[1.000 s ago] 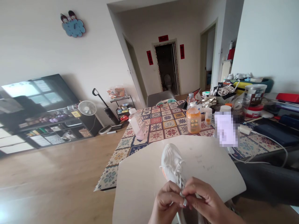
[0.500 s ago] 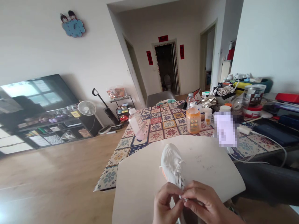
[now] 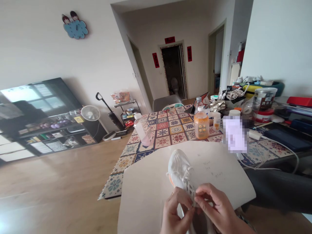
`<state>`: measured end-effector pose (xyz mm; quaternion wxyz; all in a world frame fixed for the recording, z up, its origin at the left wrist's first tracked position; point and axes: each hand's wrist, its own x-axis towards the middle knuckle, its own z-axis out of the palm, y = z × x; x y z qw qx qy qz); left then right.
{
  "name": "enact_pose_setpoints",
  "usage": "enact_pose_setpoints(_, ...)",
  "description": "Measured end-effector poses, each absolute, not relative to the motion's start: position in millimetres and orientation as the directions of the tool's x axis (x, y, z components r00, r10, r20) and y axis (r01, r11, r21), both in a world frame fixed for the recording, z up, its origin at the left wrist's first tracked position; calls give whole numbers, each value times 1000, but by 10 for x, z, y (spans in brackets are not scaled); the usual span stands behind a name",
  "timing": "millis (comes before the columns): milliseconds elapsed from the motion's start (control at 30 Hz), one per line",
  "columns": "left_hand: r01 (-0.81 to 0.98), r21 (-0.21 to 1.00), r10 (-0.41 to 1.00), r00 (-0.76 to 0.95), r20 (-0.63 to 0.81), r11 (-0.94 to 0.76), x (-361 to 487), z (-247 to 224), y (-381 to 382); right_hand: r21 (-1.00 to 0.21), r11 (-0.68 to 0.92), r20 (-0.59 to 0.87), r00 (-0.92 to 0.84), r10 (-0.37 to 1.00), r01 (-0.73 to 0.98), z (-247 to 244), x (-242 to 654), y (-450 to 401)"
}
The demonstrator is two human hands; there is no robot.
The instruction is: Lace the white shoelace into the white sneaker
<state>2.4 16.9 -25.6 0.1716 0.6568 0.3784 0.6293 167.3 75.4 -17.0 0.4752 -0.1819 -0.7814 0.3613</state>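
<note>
readable text: none | around far doorway (image 3: 172,68): 3 red strips (image 3: 170,40), dark characters too small | near, white sheet (image 3: 143,185): faint handwriting (image 3: 207,163), illegible | right, jar (image 3: 266,101): pale characters, blurred | orange bottle (image 3: 201,126), left of jar: label print unclear

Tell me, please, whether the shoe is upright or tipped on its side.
The shoe is upright: its laces and opening face up.

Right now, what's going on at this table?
A person's left hand and right hand are pinching the laces of a white shoe, fingertips close together. Its toe points away from the person. The shoe lies on a large white sheet; an orange bottle stands beyond it.
</note>
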Motion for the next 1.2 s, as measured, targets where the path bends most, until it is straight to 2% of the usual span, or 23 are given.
enact_pose_setpoints(100, 254, 746, 737, -149, 659, -615, 27, -279, 158, -658, 753, 612, -602, 513, -28, -35, 1726, 764)
enact_pose_setpoints(167, 283, 731, 723, -155, 673, -621, 15, -282, 159, -626, 780, 585, -659, 473, 5, -2, 1747, 778)
enact_pose_setpoints(333, 382, 627, 656, -69, 752, -679, -21, -238, 179, -535, 844, 682, -569, 459, 40, -157, 1706, 848)
enact_pose_setpoints(433, 371, 633, 654, -83, 752, -680, -26, -203, 176, -637, 770, 647, -567, 510, -34, -247, 1676, 890)
enact_pose_setpoints(533, 367, 649, 670, -86, 737, -667, -22, -183, 167, -828, 552, 480, -632, 608, -98, -264, 1667, 904)
enact_pose_setpoints(600, 378, 651, 677, -82, 732, -658, -19, -181, 165, -901, 423, 372, -668, 644, -94, -235, 1672, 894)
enact_pose_setpoints(700, 398, 649, 678, -87, 730, -648, -17, -194, 166, -935, 348, 292, -718, 632, -74, -127, 1701, 855)
enact_pose_setpoints(800, 412, 661, 678, -131, 724, -627, -20, -212, 167, -924, 382, 247, -765, 595, -1, 1, 1744, 807)
enact_pose_setpoints(833, 411, 672, 681, -149, 717, -617, -21, -218, 167, -905, 424, 253, -766, 591, 28, 27, 1753, 794)
enact_pose_setpoints(900, 393, 696, 695, -173, 698, -601, -20, -227, 167, -817, 575, 364, -726, 584, 53, 40, 1754, 776)
enact_pose_setpoints(967, 358, 719, 713, -176, 678, -596, -17, -233, 168, -646, 761, 556, -643, 527, 66, 11, 1732, 768)
enact_pose_setpoints(1033, 321, 739, 730, -174, 661, -593, -15, -240, 168, -437, 896, 710, -583, 396, 76, -25, 1703, 767)
enact_pose_setpoints(1133, 265, 774, 765, -162, 623, -574, -23, -249, 169, -229, 971, 801, -555, 226, 64, -23, 1692, 767)
enact_pose_setpoints(1200, 227, 815, 806, -156, 571, -534, -43, -248, 172, -199, 979, 810, -554, 189, 42, 18, 1720, 766)
